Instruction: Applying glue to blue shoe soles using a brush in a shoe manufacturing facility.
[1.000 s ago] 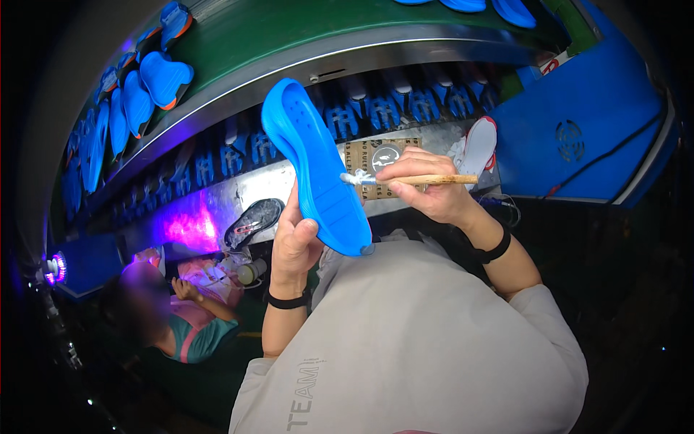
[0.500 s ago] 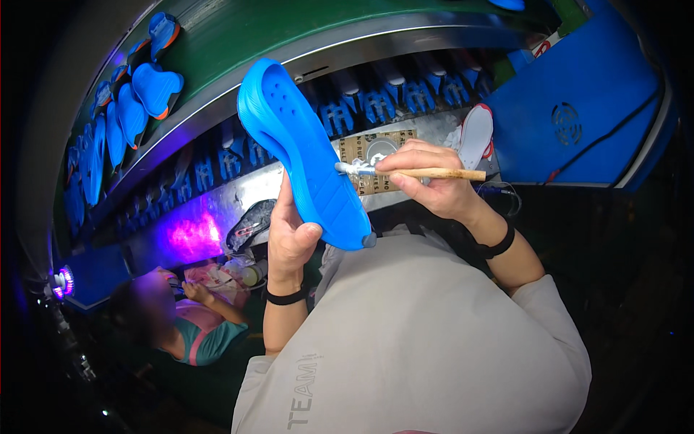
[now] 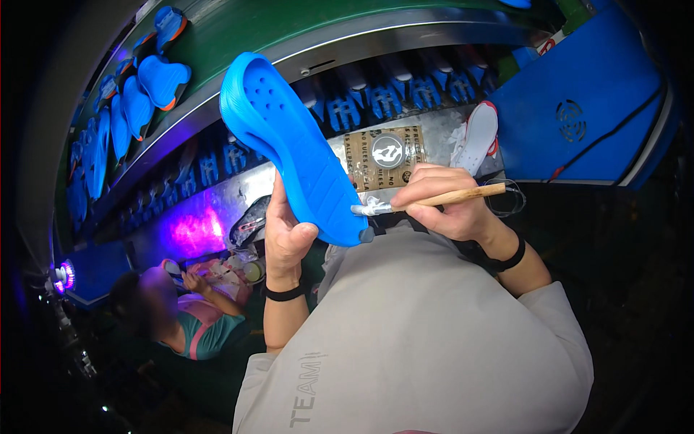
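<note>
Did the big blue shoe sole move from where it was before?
Yes. The blue sole, held in the left hand, has swung left: its top end now sits further left along the grey conveyor edge. The head camera may have shifted slightly too.

The left hand (image 3: 288, 235) is raised at about 11 o'clock from the chest, forearm upright, fingers curled in a grip, thumb pointing up. The right hand (image 3: 444, 202) is at 1 o'clock, forearm bent inward, fingers pinched closed. Each wrist wears a black band.
</note>
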`<state>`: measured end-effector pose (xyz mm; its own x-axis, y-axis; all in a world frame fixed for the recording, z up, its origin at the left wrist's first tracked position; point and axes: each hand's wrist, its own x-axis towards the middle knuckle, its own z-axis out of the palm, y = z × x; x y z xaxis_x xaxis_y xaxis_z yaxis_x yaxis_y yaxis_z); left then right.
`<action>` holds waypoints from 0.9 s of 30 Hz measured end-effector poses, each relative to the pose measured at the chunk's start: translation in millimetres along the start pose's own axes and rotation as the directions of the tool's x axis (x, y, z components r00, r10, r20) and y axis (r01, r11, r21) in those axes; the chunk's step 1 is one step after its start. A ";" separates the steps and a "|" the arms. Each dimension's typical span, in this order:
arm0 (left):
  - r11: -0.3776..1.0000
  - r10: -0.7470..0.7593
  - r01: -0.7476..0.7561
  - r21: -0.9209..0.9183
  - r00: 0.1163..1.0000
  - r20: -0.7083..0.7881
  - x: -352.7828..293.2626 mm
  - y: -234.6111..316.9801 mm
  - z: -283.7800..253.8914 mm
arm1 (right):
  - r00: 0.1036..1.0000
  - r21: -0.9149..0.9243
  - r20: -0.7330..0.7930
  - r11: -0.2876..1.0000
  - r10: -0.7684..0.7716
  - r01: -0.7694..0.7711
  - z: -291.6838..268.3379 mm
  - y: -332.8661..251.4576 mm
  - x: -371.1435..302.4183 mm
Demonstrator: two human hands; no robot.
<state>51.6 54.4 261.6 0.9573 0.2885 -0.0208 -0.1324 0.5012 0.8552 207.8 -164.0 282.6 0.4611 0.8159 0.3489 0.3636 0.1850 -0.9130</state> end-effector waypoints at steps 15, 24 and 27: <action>0.964 -0.187 0.204 -0.169 0.976 0.115 25.4 -2.0 4.8 | 0.910 0.316 -0.340 0.940 0.238 -0.128 -15.3 9.7 -32.9; 0.835 0.143 -0.052 -0.548 0.982 0.124 259.7 114.6 -33.2 | 0.876 0.326 -0.375 0.928 0.304 -0.183 -14.6 19.1 -56.2; 0.793 0.092 -0.031 -0.608 0.993 0.070 234.7 101.2 -62.6 | 0.868 0.338 -0.375 0.920 0.325 -0.198 -13.9 27.6 -59.9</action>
<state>246.8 223.9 310.8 0.9566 0.2756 0.0943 -0.2908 0.8848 0.3641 201.5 -215.4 239.4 0.8220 0.5631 0.0855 -0.0305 0.1934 -0.9806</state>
